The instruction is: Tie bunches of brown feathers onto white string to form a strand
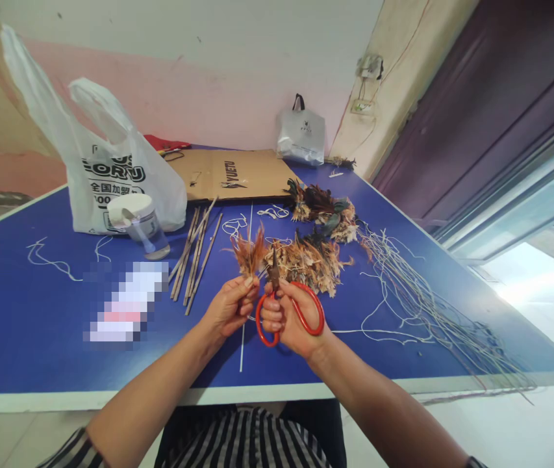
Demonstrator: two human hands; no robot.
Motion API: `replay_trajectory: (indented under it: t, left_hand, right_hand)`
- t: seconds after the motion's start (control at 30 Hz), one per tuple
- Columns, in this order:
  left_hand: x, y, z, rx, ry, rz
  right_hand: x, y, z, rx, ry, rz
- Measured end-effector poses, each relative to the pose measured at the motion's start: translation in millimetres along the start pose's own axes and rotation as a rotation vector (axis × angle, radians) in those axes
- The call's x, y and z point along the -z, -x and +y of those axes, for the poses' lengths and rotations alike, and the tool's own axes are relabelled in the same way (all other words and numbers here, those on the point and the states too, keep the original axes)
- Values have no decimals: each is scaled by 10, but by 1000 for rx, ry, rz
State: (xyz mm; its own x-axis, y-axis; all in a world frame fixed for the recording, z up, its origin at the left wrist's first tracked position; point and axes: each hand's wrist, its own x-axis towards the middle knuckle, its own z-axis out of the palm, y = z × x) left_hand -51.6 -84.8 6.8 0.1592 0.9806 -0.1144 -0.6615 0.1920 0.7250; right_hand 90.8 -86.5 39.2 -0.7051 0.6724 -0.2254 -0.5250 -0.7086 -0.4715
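Note:
My left hand pinches a small bunch of reddish-brown feathers by its lower end, the tips pointing up and away from me. Close beside it, my right hand grips a pair of scissors with red handles. Their dark blades point up near the feathers and look nearly closed. Just behind both hands lies a pile of brown and tan feathers. Farther back is a darker heap of feathers. White string is looped on the table beyond my left hand.
Thin wooden sticks lie left of my hands. A lidded plastic jar stands before a white plastic bag. Long strings spread over the blue table at right. Cardboard and a silver bag are at the back.

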Motion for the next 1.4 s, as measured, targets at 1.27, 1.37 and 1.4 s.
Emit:
replay_trajectory:
  t: [1.27, 1.37, 1.4]
  left_hand:
    - [29, 11, 281, -274, 404, 53]
    - [45, -27, 244, -251, 492, 60]
    - [54, -39, 231, -244, 517, 67]
  right_hand:
    - [103, 45, 448, -27, 490, 129]
    - [107, 45, 408, -4, 508, 132]
    - [102, 49, 389, -1, 515, 137]
